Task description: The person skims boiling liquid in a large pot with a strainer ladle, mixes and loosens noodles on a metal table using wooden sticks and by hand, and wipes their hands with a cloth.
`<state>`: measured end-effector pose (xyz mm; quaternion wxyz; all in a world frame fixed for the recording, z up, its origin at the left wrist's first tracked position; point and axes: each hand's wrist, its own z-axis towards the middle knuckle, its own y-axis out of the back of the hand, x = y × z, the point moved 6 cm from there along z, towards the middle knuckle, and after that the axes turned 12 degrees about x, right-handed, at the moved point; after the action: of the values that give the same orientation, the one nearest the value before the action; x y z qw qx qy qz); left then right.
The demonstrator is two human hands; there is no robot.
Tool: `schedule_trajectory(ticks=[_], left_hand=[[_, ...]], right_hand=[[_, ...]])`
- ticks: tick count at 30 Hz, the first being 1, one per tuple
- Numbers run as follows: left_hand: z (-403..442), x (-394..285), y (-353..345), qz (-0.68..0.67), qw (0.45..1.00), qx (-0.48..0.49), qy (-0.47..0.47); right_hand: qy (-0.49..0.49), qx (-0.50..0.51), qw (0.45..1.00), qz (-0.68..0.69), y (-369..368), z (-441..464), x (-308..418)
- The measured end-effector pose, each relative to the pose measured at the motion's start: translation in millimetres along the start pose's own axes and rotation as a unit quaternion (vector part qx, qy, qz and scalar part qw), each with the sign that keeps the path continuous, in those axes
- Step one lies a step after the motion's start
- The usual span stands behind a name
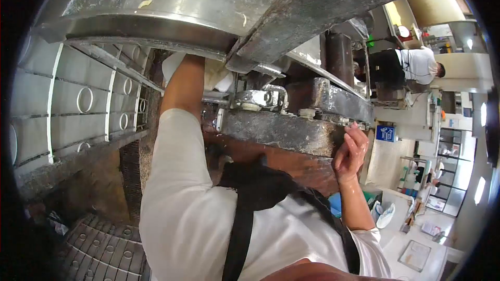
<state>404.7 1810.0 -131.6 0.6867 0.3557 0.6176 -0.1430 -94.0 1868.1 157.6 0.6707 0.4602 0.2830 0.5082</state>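
Note:
My left forearm (187, 86) reaches under the edge of a metal machine (161, 31); the hand itself is hidden there. Beside that forearm lies a pale, dough-like mass (221, 75), partly covered by the metal. My right hand (351, 152) is open, its fingers loosely bent and wet-looking, with nothing visible in it. It is at the end of a worn, dark metal bar (281, 131); whether the fingertips touch the bar I cannot tell. A metal latch or bracket (260, 99) sits on the machine between my arms.
White metal grating (80, 99) stands at the left. A thick, stained beam (323, 10) crosses the top. Another person (419, 66) in a white top is at the upper right. At the lower right are a pale surface (388, 239) and a blue sign (385, 133) above it.

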Motion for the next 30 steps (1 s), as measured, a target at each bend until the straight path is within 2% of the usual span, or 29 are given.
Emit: schedule_trajectory(ticks=[8,11,14,18,22,24,27,30], left_hand=[[-4.8,-3.5,6.3,-0.128,0.991,-0.048,-0.004],[-8.5,-8.9,12.4,-0.214,0.973,-0.089,-0.009],[-9.0,-16.0,35.4,-0.358,0.922,-0.145,-0.028],[-7.0,-24.6,73.7,-0.541,0.814,-0.202,-0.059],[-37.7,-42.1,115.9,-0.647,0.726,-0.204,-0.112],[-72.6,-45.1,130.8,-0.666,0.715,-0.173,-0.127],[-152.5,-41.8,137.6,-0.654,0.737,-0.116,-0.128],[-247.3,-74.2,150.9,-0.634,0.758,-0.105,-0.111]], right_hand=[[0.011,0.003,1.0,-0.006,-1.9,1.4,-4.7],[0.014,0.012,1.0,-0.012,1.3,4.8,-5.7],[0.011,0.005,1.0,-0.02,0.2,5.1,-8.3],[0.008,-0.005,1.0,0.004,1.3,3.1,-11.3],[0.013,-0.006,1.0,0.01,4.5,5.3,-9.9],[0.017,-0.013,0.999,0.025,4.6,6.7,-12.0],[0.036,-0.029,0.998,0.03,6.1,5.9,-16.7],[0.041,-0.041,0.997,0.049,8.7,5.0,-16.5]])
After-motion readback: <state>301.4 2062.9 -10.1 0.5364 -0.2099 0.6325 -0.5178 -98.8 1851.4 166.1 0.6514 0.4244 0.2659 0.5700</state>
